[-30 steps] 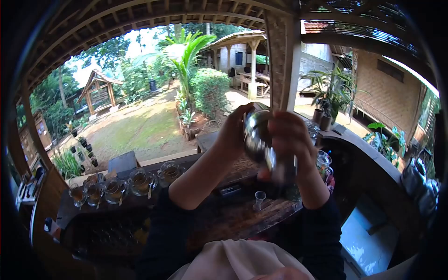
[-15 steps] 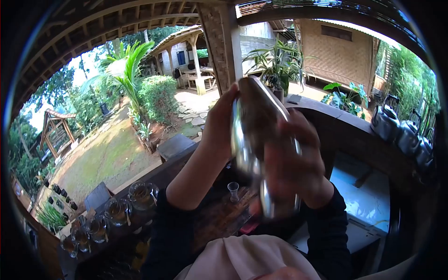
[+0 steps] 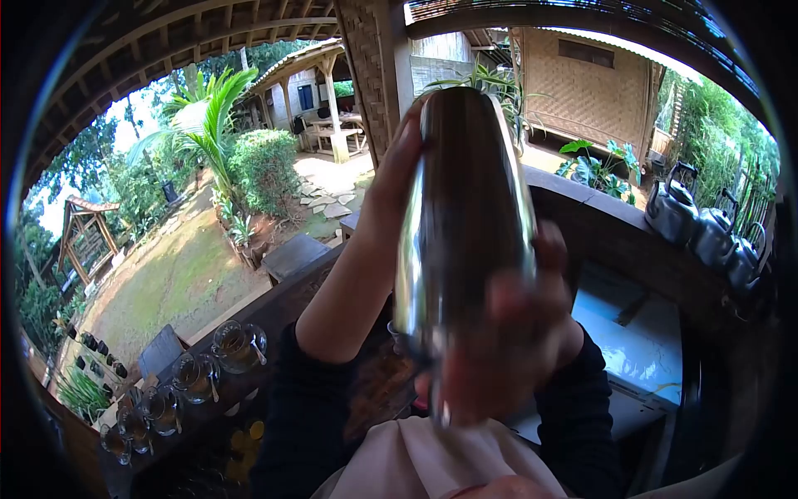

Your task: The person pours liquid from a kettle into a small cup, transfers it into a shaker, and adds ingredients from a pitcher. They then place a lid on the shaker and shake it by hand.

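A shiny metal cocktail shaker fills the middle of the head view, tilted and held up in front of my chest. My left hand is closed against its far left side, with most of the fingers hidden behind the metal. Lower down, my right hand wraps round the near end, its fingers smeared by motion. Behind the shaker, a small clear glass on the dark wooden counter is mostly covered.
Several glass cups with spoons stand along the counter at left. Metal kettles line the ledge at right. Below them is a white-blue chest-like surface. A potted plant and a garden lie beyond.
The shaker has swung closer to me and now looks larger, its far end higher up in view. Both hands moved with it and still hold it. The view shifted slightly.
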`<state>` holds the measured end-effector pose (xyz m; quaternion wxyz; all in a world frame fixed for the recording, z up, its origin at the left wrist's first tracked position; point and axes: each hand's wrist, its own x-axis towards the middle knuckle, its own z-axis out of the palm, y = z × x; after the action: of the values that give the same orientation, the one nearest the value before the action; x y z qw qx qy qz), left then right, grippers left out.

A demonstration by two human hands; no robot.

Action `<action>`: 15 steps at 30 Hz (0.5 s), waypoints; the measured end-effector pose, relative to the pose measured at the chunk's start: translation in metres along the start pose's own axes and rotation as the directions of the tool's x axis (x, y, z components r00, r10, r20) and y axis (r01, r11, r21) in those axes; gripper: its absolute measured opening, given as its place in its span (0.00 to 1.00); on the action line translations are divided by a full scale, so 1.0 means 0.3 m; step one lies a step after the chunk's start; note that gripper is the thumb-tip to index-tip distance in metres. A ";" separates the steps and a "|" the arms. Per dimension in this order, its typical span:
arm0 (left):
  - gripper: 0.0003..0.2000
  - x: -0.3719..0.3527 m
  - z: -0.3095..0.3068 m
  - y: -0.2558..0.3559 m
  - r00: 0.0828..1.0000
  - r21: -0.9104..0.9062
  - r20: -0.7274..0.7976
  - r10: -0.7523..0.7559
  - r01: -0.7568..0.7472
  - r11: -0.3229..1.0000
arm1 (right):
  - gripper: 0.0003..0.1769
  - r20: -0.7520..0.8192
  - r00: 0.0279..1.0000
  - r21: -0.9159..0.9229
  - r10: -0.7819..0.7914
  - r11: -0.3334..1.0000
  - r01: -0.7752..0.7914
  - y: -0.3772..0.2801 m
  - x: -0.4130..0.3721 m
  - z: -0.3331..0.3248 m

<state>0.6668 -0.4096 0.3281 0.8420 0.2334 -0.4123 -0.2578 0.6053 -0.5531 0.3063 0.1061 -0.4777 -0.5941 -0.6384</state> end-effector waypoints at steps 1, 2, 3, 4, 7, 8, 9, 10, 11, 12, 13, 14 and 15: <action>0.19 0.000 0.065 -0.047 0.939 0.165 0.140 0.314 -0.335 0.928 | 0.29 -0.092 0.996 0.010 -0.016 1.000 0.017 0.006 -0.011 0.013; 0.19 0.003 0.097 -0.072 0.766 0.270 0.322 0.557 -0.638 0.721 | 0.28 -0.187 0.982 0.019 -0.032 0.999 0.036 0.009 -0.025 0.031; 0.19 0.027 0.072 -0.042 0.764 0.276 0.328 0.556 -0.640 0.717 | 0.27 -0.283 0.958 0.024 -0.047 0.998 0.056 0.012 -0.043 0.050; 0.18 0.070 0.005 0.014 0.906 0.321 0.069 0.417 -0.416 0.851 | 0.26 -0.373 0.926 0.031 -0.059 0.997 0.076 0.012 -0.066 0.062; 0.18 0.122 -0.207 0.017 0.933 0.590 -0.076 0.352 -0.242 0.770 | 0.29 -0.184 0.779 0.227 0.600 0.797 -0.560 0.168 -0.128 0.115; 0.17 0.123 -0.241 0.005 0.910 0.674 -0.212 0.356 -0.127 0.727 | 0.29 -0.168 0.708 0.325 0.686 0.716 -0.617 0.174 -0.141 0.120; 0.21 0.144 -0.317 0.013 0.952 0.130 -0.292 0.095 -0.059 0.990 | 0.29 -0.142 0.629 0.421 0.765 0.621 -0.661 0.181 -0.151 0.125; 0.22 0.123 -0.296 0.015 0.993 0.066 -0.080 0.084 -0.079 0.995 | 0.28 -0.174 0.798 0.297 0.577 0.803 -0.517 0.156 -0.112 0.097; 0.23 0.082 -0.282 0.005 0.987 -0.003 0.134 0.085 -0.086 0.996 | 0.27 -0.169 0.919 0.168 0.356 0.929 -0.329 0.108 -0.080 0.051; 0.15 0.030 -0.132 0.012 1.000 0.002 0.020 -0.021 0.021 1.000 | 0.23 -0.145 0.968 0.143 0.207 0.972 -0.186 0.025 -0.063 0.000; 0.18 -0.001 -0.035 0.005 0.970 0.242 -0.190 0.153 -0.105 0.965 | 0.20 -0.121 0.992 0.124 0.047 0.992 -0.032 -0.024 -0.059 -0.030; 0.21 -0.022 -0.037 0.003 0.989 0.274 -0.008 0.150 -0.142 0.951 | 0.20 -0.129 0.991 0.142 0.036 0.990 -0.017 -0.003 -0.067 0.001; 0.25 -0.033 -0.035 0.014 0.975 0.308 0.177 0.131 -0.182 0.934 | 0.18 -0.295 0.950 0.094 -0.104 0.986 0.137 0.022 -0.081 0.065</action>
<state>0.6714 -0.3982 0.3192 0.7762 0.3137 -0.5297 -0.1360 0.6322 -0.5486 0.2896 0.1792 -0.3354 -0.6355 -0.6719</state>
